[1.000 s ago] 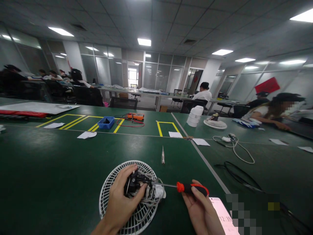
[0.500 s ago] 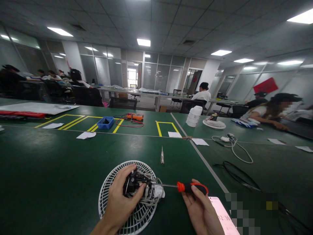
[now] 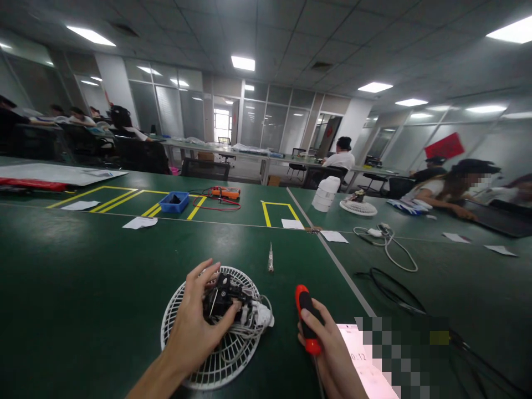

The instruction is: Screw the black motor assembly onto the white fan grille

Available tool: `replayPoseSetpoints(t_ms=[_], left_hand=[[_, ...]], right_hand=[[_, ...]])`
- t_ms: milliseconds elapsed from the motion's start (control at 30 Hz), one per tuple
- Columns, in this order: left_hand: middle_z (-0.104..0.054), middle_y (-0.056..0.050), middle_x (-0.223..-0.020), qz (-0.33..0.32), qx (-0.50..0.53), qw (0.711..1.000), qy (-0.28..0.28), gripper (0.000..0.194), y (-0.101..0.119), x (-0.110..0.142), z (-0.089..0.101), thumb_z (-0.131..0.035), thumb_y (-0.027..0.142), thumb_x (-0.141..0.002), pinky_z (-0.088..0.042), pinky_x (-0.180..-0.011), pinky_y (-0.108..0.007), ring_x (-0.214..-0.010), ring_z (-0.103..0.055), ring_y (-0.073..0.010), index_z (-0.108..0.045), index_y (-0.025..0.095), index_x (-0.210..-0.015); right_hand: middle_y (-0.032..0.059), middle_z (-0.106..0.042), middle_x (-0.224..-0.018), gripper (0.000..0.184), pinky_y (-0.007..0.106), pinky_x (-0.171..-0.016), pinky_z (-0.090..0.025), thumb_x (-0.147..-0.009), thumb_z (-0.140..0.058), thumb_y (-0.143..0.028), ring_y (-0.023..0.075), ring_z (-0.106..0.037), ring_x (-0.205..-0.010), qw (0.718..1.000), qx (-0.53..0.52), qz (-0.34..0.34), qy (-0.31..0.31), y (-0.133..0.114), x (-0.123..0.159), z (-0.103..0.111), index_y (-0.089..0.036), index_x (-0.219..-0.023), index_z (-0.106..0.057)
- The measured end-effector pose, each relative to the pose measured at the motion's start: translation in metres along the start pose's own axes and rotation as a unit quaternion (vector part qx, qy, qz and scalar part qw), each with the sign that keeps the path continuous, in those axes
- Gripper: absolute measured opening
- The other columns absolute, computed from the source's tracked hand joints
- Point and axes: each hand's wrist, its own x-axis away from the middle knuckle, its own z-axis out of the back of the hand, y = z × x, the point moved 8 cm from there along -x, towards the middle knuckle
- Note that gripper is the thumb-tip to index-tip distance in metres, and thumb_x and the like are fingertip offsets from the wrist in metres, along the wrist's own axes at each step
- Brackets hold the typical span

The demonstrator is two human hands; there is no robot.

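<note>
My left hand [image 3: 200, 321] is curled around a black fan motor [image 3: 222, 293], its thumb pressed on the near side. The motor sits on a round white fan grille [image 3: 177, 302] that lies flat on the green table. Grey cable [image 3: 245, 332] is bundled beside it, next to a white plastic part [image 3: 264, 316]. To the right, my right hand [image 3: 326, 335] grips a red and black screwdriver [image 3: 306, 313] by its handle. Its shaft points down toward me, clear of the motor. A small clear-handled screwdriver [image 3: 271, 259] lies on the table beyond the grille.
Right of my hand lies a lit phone [image 3: 361, 354]. Farther back are a blue bin [image 3: 173, 204], an orange multimeter [image 3: 225, 192], a white container [image 3: 326, 194], another fan grille [image 3: 358, 207], and coiled cables [image 3: 394, 244]. Several people sit around the room.
The screwdriver has come away from the motor, and my right hand has turned it so the shaft points toward me. My left hand's fingers have loosened slightly on the motor.
</note>
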Motion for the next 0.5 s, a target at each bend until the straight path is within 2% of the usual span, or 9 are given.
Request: replayPoseSetpoints(t_ms=[100, 200, 300, 433, 500], left_hand=[[-0.054, -0.009, -0.135, 0.022, -0.019, 1.0, -0.01, 0.07, -0.006, -0.003, 0.008, -0.074, 0.046, -0.082, -0.061, -0.092, -0.045, -0.107, -0.066, -0.0236, -0.043, 0.03, -0.143], [-0.065, -0.004, -0.11, 0.028, -0.058, 0.997, -0.046, 0.057, -0.01, -0.005, 0.011, -0.073, 0.05, -0.082, -0.062, -0.082, -0.041, -0.094, -0.068, -0.022, -0.054, 0.029, -0.131], [-0.069, -0.002, -0.099, 0.025, -0.078, 0.994, -0.066, 0.047, -0.011, -0.006, 0.013, -0.072, 0.052, -0.081, -0.061, -0.075, -0.037, -0.084, -0.068, -0.0209, -0.061, 0.027, -0.12], [-0.07, -0.001, -0.092, 0.042, -0.091, 0.993, -0.063, 0.058, -0.016, -0.007, 0.021, -0.074, 0.058, -0.077, -0.06, -0.069, -0.035, -0.077, -0.068, -0.0201, -0.061, 0.027, -0.125], [-0.071, -0.002, -0.092, 0.04, -0.098, 0.992, -0.065, 0.059, -0.019, -0.007, 0.025, -0.073, 0.061, -0.076, -0.06, -0.068, -0.035, -0.077, -0.068, -0.0204, -0.062, 0.027, -0.124]], right_hand=[[-0.0027, -0.063, -0.076, 0.056, 0.028, -0.061, -0.045, -0.07, -0.085, -0.046, 0.0173, -0.059, -0.067, 0.993, 0.098, 0.042, -0.046, -0.002, 0.0, -0.007, -0.023, -0.114, -0.06], [-0.0025, -0.061, -0.077, 0.05, 0.03, -0.062, -0.045, -0.073, -0.08, -0.047, 0.0178, -0.057, -0.067, 0.965, 0.23, 0.111, -0.061, -0.008, 0.001, -0.013, -0.022, -0.112, -0.061], [-0.0037, -0.056, -0.077, 0.05, 0.033, -0.061, -0.044, -0.08, -0.07, -0.046, 0.0183, -0.054, -0.063, 0.915, 0.37, 0.159, -0.035, -0.014, 0.003, -0.013, -0.023, -0.123, -0.058], [-0.0013, -0.058, -0.082, 0.061, 0.036, -0.068, -0.045, -0.082, -0.061, -0.038, 0.0227, -0.061, -0.071, 0.838, 0.514, 0.182, -0.027, -0.015, 0.002, -0.011, -0.024, -0.14, -0.049], [0.0016, -0.061, -0.087, 0.065, 0.038, -0.071, -0.046, -0.081, -0.059, -0.036, 0.0259, -0.064, -0.08, 0.811, 0.555, 0.185, -0.03, -0.014, 0.0, -0.009, -0.024, -0.144, -0.046]])
